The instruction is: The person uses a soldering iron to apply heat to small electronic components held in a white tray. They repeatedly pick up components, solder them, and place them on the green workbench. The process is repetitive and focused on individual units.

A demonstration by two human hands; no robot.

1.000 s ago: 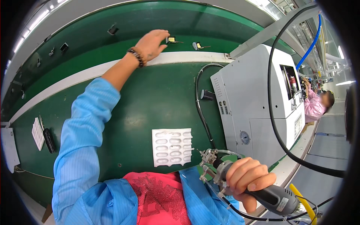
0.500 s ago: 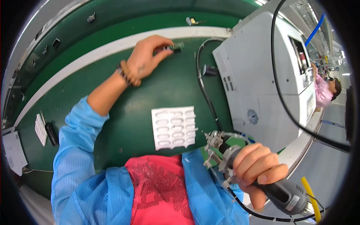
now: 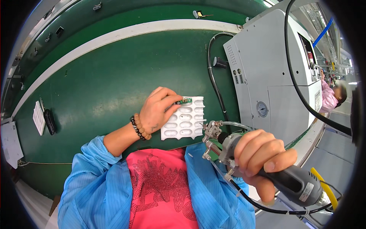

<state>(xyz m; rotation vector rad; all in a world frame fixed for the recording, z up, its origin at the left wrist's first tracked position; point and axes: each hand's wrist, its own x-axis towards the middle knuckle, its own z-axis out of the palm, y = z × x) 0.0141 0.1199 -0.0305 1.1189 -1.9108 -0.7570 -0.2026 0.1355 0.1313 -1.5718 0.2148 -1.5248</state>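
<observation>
My left hand (image 3: 159,108) pinches a small green circuit board (image 3: 185,101) between thumb and fingers, over the far edge of a white moulded tray (image 3: 178,128). Rows of oval recesses show in the tray; my fingers cover its far left part. Whether the board touches the tray I cannot tell. To the right, my right hand (image 3: 259,158) is wrapped round a grey and black power screwdriver (image 3: 291,183). Its metal nozzle end (image 3: 212,131), fitted with thin tubes, points left, close beside the tray's right edge.
A large white machine (image 3: 251,65) with a round gauge stands at the right. A black hose (image 3: 214,80) curves along its side, near a small black cylinder (image 3: 220,62). Far left lie a white tray (image 3: 39,118) and a black object (image 3: 49,122). Someone in pink (image 3: 328,97) is beyond the machine.
My left hand has come back from the far side of the table to the white tray, bringing the circuit board. The right hand keeps its grip on the screwdriver, nearly in place.
</observation>
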